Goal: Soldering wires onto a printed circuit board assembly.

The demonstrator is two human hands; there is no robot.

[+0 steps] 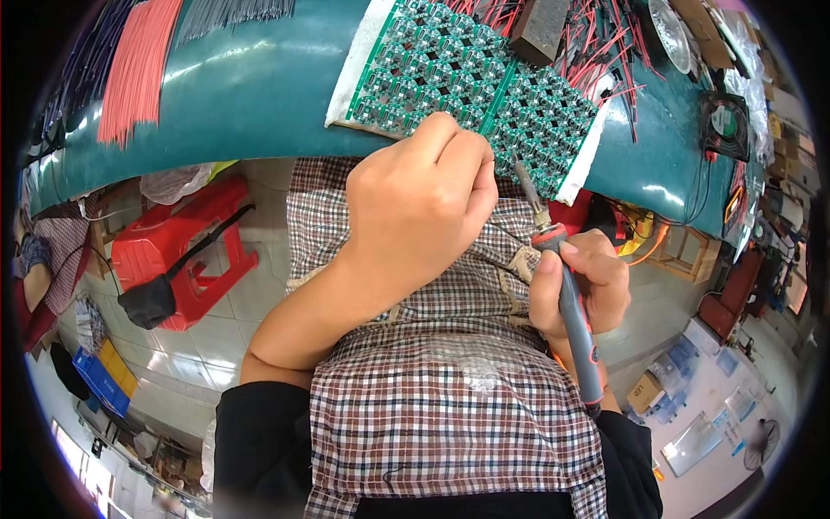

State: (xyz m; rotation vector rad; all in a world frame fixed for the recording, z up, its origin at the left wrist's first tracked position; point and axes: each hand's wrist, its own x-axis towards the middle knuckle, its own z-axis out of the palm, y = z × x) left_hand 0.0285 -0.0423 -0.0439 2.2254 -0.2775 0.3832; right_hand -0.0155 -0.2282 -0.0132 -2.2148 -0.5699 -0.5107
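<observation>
My right hand (584, 285) is wrapped round a soldering iron (577, 324) with a grey and red handle, its tip pointing up at the near edge of the circuit boards. Over the front edge of the green circuit board panel (432, 60) is my left hand (424, 190), its fingers curled in a pinch. Whatever it pinches is hidden behind the fingers. A second panel of small boards (545, 121) joins on the right, and both lie on a white pad (346, 91). On top, a dark metal block (540, 30) rests at the far side.
Red and black wires (605, 52) lie beyond the panels. Bundles of pink wires (143, 69) and grey wires (233, 10) are at the table's left. A small fan (724, 125) stands on the right. Below the table's left edge is a red stool (186, 251); another person's arm (36, 281) shows far left.
</observation>
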